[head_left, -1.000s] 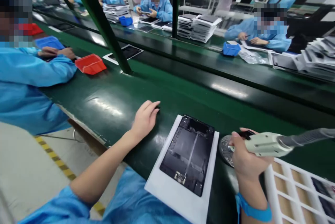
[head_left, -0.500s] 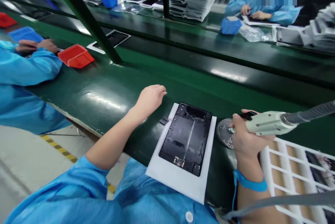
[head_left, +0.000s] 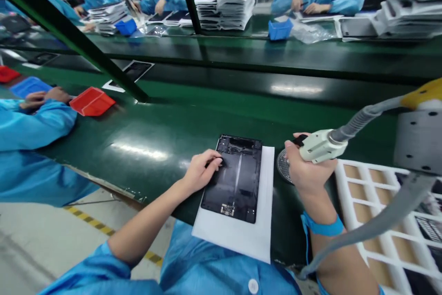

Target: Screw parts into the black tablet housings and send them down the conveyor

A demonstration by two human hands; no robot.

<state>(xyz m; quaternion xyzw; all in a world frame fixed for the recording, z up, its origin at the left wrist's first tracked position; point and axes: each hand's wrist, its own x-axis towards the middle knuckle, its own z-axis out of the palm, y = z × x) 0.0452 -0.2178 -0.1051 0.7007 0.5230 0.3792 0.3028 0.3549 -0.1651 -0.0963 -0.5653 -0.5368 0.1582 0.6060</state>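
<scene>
Bare left forearm (head_left: 145,226) over near edge of glossy green counter (head_left: 169,120); left hand (head_left: 201,170) fingers bent, right hand (head_left: 310,168) curled, gripping.

Black device (head_left: 229,177), white paper (head_left: 238,240)

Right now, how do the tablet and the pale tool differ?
The tablet is black, flat and thin; the tool is pale and chunky. The tablet lies on white paper; the tool is gripped in the right hand. The tablet shows no hose; the tool has a grey hose at its back end. Both have a hand at them: the left hand is at the tablet's left side.
</scene>
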